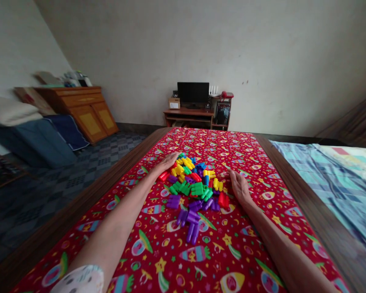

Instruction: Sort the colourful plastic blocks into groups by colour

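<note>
A heap of plastic building pieces (195, 185) in yellow, green, red, blue and purple lies on a red patterned cloth (225, 244) over a wooden table. My left hand (167, 162) rests flat at the heap's far left edge, fingers stretched out against the pieces. My right hand (239, 186) lies flat at the heap's right edge, fingers extended, beside a red piece (223, 200). Neither hand holds anything. Some purple pieces (190, 221) lie nearest to me.
A bed with a checked blue sheet (332, 179) adjoins the table on the right. A wooden cabinet (85, 112) stands at the left. A small desk with a dark monitor (193, 94) stands against the far wall. The table's bare wooden edge (295, 179) frames the cloth.
</note>
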`<action>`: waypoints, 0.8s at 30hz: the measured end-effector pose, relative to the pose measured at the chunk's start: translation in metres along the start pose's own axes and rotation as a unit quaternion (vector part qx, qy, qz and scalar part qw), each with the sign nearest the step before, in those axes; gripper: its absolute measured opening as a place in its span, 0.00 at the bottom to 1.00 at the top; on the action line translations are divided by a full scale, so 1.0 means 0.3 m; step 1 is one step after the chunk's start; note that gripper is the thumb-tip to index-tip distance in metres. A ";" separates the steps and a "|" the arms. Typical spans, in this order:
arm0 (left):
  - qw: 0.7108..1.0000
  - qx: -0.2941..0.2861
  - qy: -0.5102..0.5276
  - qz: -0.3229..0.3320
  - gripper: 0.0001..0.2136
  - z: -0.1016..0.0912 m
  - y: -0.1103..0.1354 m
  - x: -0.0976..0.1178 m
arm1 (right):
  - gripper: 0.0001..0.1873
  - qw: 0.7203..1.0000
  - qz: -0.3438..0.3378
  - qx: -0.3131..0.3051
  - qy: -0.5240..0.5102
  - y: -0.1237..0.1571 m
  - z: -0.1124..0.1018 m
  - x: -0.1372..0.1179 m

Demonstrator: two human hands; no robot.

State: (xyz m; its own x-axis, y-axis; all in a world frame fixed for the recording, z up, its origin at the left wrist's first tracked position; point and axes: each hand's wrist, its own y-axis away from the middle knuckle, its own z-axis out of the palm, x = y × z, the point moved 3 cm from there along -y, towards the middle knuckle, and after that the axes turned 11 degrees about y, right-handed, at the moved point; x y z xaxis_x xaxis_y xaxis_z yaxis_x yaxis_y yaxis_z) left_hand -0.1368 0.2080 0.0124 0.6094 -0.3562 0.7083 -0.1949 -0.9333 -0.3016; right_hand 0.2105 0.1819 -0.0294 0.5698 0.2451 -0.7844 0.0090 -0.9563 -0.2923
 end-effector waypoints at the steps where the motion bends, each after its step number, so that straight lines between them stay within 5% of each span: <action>1: 1.000 -0.015 0.008 0.003 0.16 0.023 -0.004 0.014 | 0.41 1.000 0.002 0.003 0.004 0.000 -0.001 -0.002; 9: 0.990 -0.127 0.056 0.022 0.26 0.239 -0.023 0.162 | 0.40 0.998 -0.001 0.001 0.060 0.003 -0.008 -0.029; 13: 0.987 -0.144 0.059 0.037 0.26 0.236 -0.003 0.282 | 0.41 0.998 0.001 0.013 0.067 0.006 -0.021 -0.043; 18: 0.989 -0.062 -0.057 0.125 0.25 0.149 0.231 0.448 | 0.41 0.998 -0.055 -0.025 0.007 0.010 0.001 -0.062; 21: 0.953 -0.162 -0.137 0.215 0.26 0.213 0.425 0.521 | 0.43 0.994 -0.073 -0.072 -0.022 0.031 0.036 -0.098; 24: 0.925 -0.226 -0.169 0.255 0.25 0.289 0.516 0.526 | 0.41 0.986 -0.072 -0.132 -0.072 0.063 0.062 -0.154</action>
State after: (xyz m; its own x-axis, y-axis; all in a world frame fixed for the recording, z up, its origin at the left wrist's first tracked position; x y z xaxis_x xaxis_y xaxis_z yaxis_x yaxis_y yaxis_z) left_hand -0.0043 0.0112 0.0221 0.5398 -0.7919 0.2855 -0.7780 -0.5988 -0.1899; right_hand 0.1692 0.1555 -0.0090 0.4244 0.3841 -0.8200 0.3059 -0.9131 -0.2695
